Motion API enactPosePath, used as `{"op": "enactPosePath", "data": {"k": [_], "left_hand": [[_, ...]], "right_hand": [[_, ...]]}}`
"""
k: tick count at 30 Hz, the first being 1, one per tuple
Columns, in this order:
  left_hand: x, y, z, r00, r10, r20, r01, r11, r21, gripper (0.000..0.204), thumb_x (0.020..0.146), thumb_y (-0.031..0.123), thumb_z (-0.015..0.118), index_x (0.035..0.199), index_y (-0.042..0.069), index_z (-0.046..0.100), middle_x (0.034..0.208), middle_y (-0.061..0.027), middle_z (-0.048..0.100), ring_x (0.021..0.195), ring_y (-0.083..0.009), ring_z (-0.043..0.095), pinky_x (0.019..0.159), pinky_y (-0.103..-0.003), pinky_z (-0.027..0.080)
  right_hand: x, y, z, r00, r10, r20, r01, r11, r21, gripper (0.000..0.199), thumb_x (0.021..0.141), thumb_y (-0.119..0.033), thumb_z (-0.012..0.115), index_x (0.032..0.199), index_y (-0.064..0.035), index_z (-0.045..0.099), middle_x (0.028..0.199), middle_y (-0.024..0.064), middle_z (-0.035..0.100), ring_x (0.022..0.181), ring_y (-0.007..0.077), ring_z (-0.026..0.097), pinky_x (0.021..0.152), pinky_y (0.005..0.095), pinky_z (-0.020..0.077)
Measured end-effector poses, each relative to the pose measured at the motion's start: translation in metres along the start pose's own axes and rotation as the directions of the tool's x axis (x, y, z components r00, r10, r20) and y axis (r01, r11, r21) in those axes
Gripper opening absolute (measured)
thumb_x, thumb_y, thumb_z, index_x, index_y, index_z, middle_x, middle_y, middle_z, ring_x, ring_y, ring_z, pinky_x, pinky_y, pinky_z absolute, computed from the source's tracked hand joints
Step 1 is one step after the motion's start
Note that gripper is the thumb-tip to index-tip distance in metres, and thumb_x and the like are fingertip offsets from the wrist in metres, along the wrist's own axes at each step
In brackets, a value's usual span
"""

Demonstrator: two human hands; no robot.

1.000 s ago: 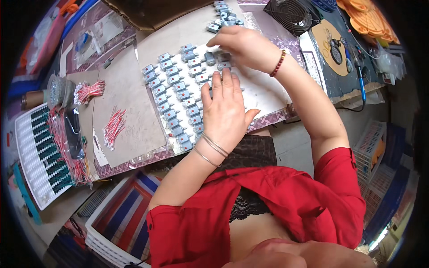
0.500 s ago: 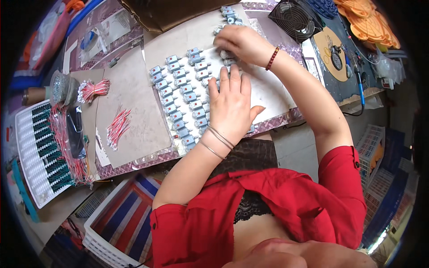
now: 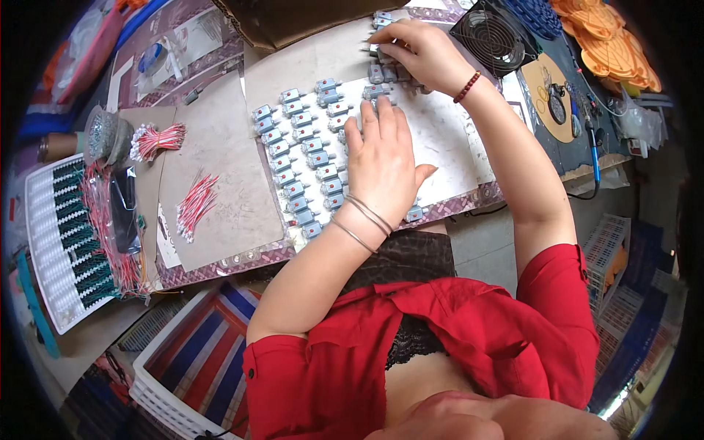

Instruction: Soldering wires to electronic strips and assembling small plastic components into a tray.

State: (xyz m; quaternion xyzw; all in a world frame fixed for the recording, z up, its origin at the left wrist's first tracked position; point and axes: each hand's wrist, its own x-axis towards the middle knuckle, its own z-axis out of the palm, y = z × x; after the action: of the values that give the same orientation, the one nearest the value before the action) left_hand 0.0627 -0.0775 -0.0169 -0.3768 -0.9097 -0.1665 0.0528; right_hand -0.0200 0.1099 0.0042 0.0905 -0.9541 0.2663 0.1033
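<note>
Small blue-grey motors (image 3: 317, 159), several with red dots on top, lie in slanting rows on a pale sheet (image 3: 447, 165). My left hand (image 3: 381, 154) is palm down over the right-hand rows, fingers stretched and slightly spread, hiding some motors beneath it. At the far end of the rows, my right hand (image 3: 425, 55) bends its thumb and fingers round a small motor (image 3: 372, 53) that is partly covered. More motors (image 3: 381, 73) sit right below that hand, and another few (image 3: 382, 20) stand just beyond it.
A cardboard box (image 3: 308, 18) stands at the back, a black fan (image 3: 491, 37) at the back right. Bundled red-and-white wires (image 3: 196, 207) lie on the left. A white tray of green wires (image 3: 62, 253) is at far left; a blue soldering iron (image 3: 592, 147) at right.
My right hand has moved away and slightly right, from the rows to the motors at the far end. My left hand stays nearly in place over the rows. The view has shifted slightly.
</note>
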Motion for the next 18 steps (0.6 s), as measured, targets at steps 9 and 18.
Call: {"op": "enactPosePath", "data": {"k": [9,18], "left_hand": [[0.014,-0.006,0.004,0.993,0.056,0.102,-0.063,0.996,0.063,0.088,0.077,0.053,0.073,0.137,-0.007,0.048,0.145,-0.0204,0.045,0.136,-0.0354,0.038,0.110,-0.054,0.027],[0.015,-0.009,0.004,0.997,0.044,0.070,-0.045,0.999,0.014,0.089,0.078,0.051,0.074,0.139,-0.006,0.044,0.147,-0.0216,0.041,0.139,-0.0356,0.034,0.110,-0.055,0.027]], "right_hand": [[-0.005,-0.002,0.008,0.945,-0.243,0.220,0.319,0.839,-0.441,0.026,0.081,-0.015,0.069,0.106,-0.0175,0.072,0.112,-0.0009,0.060,0.113,0.0246,0.052,0.095,0.0434,0.0420],[0.002,0.006,0.019,0.938,-0.283,0.200,0.341,0.855,-0.391,0.021,0.086,-0.035,0.068,0.091,-0.0140,0.068,0.108,0.0004,0.060,0.110,0.0254,0.052,0.093,0.0436,0.0411]]}}
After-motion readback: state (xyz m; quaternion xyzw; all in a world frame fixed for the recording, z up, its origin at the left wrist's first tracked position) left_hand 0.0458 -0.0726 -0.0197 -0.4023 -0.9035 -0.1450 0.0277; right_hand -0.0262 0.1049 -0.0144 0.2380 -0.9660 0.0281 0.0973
